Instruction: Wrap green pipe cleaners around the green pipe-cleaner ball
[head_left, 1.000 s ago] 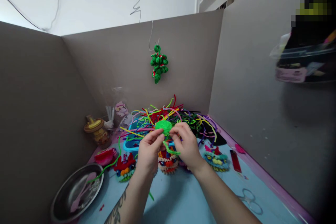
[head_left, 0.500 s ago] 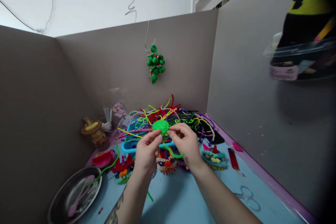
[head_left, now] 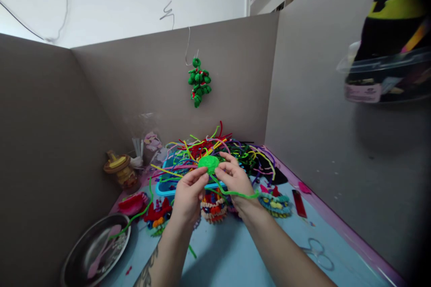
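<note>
Between my two hands is a bright green coil of pipe cleaner (head_left: 208,163), wound into a rounded disc. My left hand (head_left: 190,190) pinches its lower left edge between thumb and fingertips. On the lower right side, my right hand (head_left: 234,181) grips it with thumb and index finger, the other fingers raised. A loose green tail (head_left: 235,192) runs from the coil across my right wrist. Behind the coil lies a heap of coloured pipe cleaners (head_left: 215,143) in a blue tray (head_left: 164,188). An orange and peach pipe-cleaner figure (head_left: 214,208) stands partly hidden between my forearms.
More pipe-cleaner figures stand left (head_left: 158,217) and right (head_left: 275,202). A metal bowl (head_left: 72,251) with a pink spoon sits at the left, scissors (head_left: 318,253) at the right. A green ornament (head_left: 199,83) hangs on the grey partition; a clear bin (head_left: 363,92) is mounted at right.
The coil has shifted slightly right and turned a little in my fingers. Its loose tail now reaches farther right over my right wrist. My right hand's upper fingers have lifted and spread.
</note>
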Demonstrator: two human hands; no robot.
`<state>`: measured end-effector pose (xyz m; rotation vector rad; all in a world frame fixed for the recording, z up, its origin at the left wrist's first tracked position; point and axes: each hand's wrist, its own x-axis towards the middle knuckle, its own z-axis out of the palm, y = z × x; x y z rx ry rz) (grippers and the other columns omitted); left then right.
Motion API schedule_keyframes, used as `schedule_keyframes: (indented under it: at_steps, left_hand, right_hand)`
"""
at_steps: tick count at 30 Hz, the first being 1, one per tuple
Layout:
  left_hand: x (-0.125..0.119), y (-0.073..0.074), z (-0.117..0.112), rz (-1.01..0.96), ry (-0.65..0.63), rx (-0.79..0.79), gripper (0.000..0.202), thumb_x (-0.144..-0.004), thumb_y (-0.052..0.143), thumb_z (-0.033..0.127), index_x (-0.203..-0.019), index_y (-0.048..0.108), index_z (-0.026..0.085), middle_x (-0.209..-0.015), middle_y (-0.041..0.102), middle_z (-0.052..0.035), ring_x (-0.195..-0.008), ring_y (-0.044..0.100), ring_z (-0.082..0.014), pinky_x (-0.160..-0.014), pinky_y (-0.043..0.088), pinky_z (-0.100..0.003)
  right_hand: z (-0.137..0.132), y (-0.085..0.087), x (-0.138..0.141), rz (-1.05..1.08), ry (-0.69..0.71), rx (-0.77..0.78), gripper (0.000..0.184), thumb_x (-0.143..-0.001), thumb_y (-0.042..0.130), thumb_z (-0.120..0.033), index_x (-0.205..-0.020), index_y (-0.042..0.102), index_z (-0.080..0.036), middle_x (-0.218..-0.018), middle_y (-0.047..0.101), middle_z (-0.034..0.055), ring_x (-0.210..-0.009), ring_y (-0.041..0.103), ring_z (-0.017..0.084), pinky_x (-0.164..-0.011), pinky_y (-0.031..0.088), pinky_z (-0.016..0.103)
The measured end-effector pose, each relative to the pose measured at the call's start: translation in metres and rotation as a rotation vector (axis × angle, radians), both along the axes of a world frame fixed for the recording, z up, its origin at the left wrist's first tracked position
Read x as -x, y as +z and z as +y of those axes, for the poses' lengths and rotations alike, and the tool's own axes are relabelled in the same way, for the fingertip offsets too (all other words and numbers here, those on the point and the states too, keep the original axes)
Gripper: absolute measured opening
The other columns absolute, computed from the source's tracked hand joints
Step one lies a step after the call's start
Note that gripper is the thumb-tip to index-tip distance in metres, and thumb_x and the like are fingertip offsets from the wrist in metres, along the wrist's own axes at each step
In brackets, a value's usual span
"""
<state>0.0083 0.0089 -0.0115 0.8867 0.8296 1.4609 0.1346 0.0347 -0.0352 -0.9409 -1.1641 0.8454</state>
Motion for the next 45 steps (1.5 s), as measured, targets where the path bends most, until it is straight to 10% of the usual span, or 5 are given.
schedule_keyframes:
  at_steps: [10, 20, 30, 37, 45]
  left_hand:
    - [-0.003, 0.001, -0.001, 0.088, 0.027, 0.000, 0.030, -0.052, 0.084, 0.025, -0.077, 0.074, 0.013, -0.048, 0.057, 0.0038, -0.036, 0.034, -0.0006, -0.037, 0.022, -0.015]
    - [0.000, -0.006, 0.008, -0.023, 0.285, -0.049, 0.035, -0.050, 0.085, 0.024, -0.081, 0.071, 0.014, -0.063, 0.063, 0.0027, -0.039, 0.039, -0.0004, -0.038, 0.028, -0.014]
    - [-0.003, 0.003, 0.000, -0.154, 0.172, 0.028, 0.036, -0.049, 0.086, 0.026, -0.070, 0.060, 0.015, -0.048, 0.048, 0.0103, -0.033, 0.028, 0.0007, -0.033, 0.020, -0.014]
    - [-0.011, 0.003, -0.006, -0.108, 0.049, 0.098, 0.037, -0.050, 0.085, 0.027, -0.070, 0.057, 0.014, -0.044, 0.041, 0.0125, -0.032, 0.023, 0.0013, -0.033, 0.017, -0.015]
    - [-0.008, 0.002, -0.005, -0.156, 0.027, 0.033, 0.032, -0.060, 0.081, 0.030, -0.081, 0.062, 0.015, -0.044, 0.038, 0.0119, -0.033, 0.023, 0.0008, -0.035, 0.017, -0.015]
  right_hand:
    - [-0.006, 0.008, -0.001, 0.145, 0.179, 0.080, 0.023, -0.066, 0.068, -0.037, -0.054, 0.061, -0.018, -0.109, 0.052, 0.0090, -0.109, 0.050, 0.027, -0.090, 0.041, 0.037]
    - [-0.016, 0.013, 0.007, -0.092, 0.049, -0.126, 0.022, -0.064, 0.070, -0.015, -0.084, 0.065, -0.023, -0.095, 0.059, 0.0025, -0.096, 0.057, 0.021, -0.089, 0.043, 0.036]
    - [-0.023, 0.015, 0.006, -0.002, 0.081, -0.067, 0.010, -0.076, 0.065, -0.030, -0.076, 0.064, -0.020, -0.075, 0.061, -0.0001, -0.068, 0.055, 0.015, -0.065, 0.043, 0.028]
    - [-0.012, 0.016, -0.006, 0.066, -0.105, -0.122, 0.011, -0.074, 0.067, -0.030, -0.069, 0.062, -0.021, -0.092, 0.052, 0.0021, -0.088, 0.052, 0.018, -0.077, 0.041, 0.029]
    - [-0.010, 0.011, -0.003, 0.022, 0.058, -0.019, 0.018, -0.071, 0.070, -0.036, -0.077, 0.067, -0.020, -0.120, 0.051, 0.0083, -0.107, 0.052, 0.025, -0.085, 0.044, 0.034]
